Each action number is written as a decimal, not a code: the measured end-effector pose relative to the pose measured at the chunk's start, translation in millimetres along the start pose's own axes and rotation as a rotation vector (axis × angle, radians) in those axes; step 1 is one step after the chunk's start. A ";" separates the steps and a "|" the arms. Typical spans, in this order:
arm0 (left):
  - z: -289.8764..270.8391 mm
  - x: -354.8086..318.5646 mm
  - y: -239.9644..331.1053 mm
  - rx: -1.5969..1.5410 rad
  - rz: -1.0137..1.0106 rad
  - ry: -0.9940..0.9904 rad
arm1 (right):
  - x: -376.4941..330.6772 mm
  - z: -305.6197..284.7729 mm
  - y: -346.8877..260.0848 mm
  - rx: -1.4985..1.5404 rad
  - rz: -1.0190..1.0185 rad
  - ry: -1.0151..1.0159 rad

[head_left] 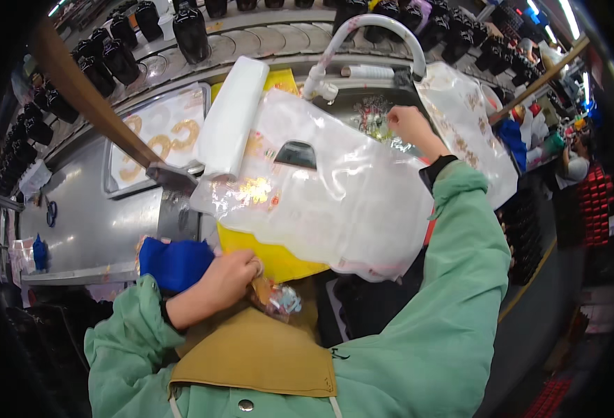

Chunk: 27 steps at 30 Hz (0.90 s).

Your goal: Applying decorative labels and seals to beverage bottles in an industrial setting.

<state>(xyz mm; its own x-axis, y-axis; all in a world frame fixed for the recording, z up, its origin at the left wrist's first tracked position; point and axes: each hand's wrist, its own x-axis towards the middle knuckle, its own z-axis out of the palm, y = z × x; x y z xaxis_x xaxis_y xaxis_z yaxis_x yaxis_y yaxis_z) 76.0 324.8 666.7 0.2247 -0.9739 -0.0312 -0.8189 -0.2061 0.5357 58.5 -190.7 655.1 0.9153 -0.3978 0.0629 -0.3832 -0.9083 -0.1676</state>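
My left hand (231, 277) is low in front of my tan apron (258, 352), its fingers curled closed. From under those fingers hangs a crumpled clear plastic bag (277, 298) with small coloured bits in it, seemingly in the hand's grip. A bright blue cloth (174, 265) lies beside the left wrist. My right hand (413, 127) reaches over a metal sink (352, 104) of water, fingers bent down and pressed together. What they hold, if anything, is too small to name. A glossy translucent plastic sheet (369, 202) spreads between my hands, over a yellow sheet (275, 259).
A white curved tap (335, 42) arches over the sink. A white roll (236, 115) lies left of it, next to a tray (108, 174) of gold curved pieces. A wooden post (87, 97) rises at left. Scissors (51, 214) lie far left. Black bust forms (190, 35) line the back.
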 end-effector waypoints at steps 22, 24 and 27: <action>-72.7 42.9 -22.6 -0.750 -0.659 0.257 | 109.2 122.5 132.1 -0.623 -0.711 -0.437; -80.9 48.4 -33.1 -0.748 -0.646 0.120 | 101.2 82.9 113.3 -0.587 -0.674 -0.445; -91.5 52.1 -32.8 -0.809 -0.568 0.084 | 75.9 28.1 84.3 -0.598 -0.302 -0.566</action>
<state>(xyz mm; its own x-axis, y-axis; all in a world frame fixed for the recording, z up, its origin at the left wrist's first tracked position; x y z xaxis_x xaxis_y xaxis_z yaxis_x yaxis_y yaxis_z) 162.8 289.5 724.7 0.5343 -0.7343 -0.4186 0.0219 -0.4830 0.8753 99.2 -293.8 618.1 0.8513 -0.1495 -0.5029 0.0302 -0.9430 0.3314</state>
